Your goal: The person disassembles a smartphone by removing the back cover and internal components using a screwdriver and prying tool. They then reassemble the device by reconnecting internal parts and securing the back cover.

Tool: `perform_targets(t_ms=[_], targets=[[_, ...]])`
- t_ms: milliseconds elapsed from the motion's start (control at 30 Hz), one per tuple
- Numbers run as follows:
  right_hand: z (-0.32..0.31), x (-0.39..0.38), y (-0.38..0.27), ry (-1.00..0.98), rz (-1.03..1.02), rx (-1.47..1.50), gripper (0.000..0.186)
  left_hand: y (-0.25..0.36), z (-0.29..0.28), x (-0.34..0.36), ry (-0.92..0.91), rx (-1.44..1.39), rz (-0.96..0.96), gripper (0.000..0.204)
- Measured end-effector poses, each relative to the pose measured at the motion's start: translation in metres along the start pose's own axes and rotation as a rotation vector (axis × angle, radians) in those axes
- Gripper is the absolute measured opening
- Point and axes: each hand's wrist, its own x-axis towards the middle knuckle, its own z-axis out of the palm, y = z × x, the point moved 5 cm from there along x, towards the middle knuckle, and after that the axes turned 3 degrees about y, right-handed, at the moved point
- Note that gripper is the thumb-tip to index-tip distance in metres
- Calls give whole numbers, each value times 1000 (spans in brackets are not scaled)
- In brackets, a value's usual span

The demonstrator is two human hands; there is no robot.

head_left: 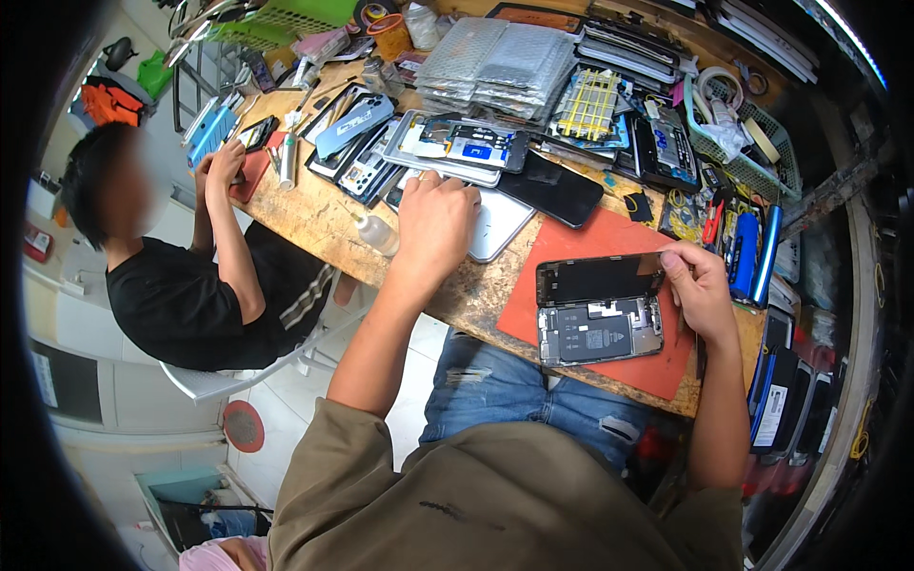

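Note:
An opened smartphone (600, 333) lies on a red-orange mat (533, 276), its battery and inner parts bare. Its dark screen panel (598, 278) is tilted up along the far side, and the thumb and fingers of my right hand (700, 285) pinch its right corner. Farther left, my left hand (436, 219) rests with curled fingers among the phones, beside a silver-white phone (503, 225). What its fingertips hold, if anything, is hidden. Just beyond that hand lies a phone frame with exposed blue and white parts (462, 141). A black phone (550, 188) lies to its right.
A clear dropper bottle (376, 234) stands left of my left arm. Bubble-wrapped packs (500, 62) are stacked at the back. A green basket (752, 143) with tape rolls and blue cylinders (757, 252) stand right. A co-worker (190, 276) sits at left, handling a phone.

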Motion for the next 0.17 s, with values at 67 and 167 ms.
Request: perform_targets(t_ms=[67,167], targets=[[1,-1,-2,1,9,8,25,1,2,2,-22,30,-5,11],[2,0,-5,0,15,-12,24,3,4,2,-22,31,-16,10]])
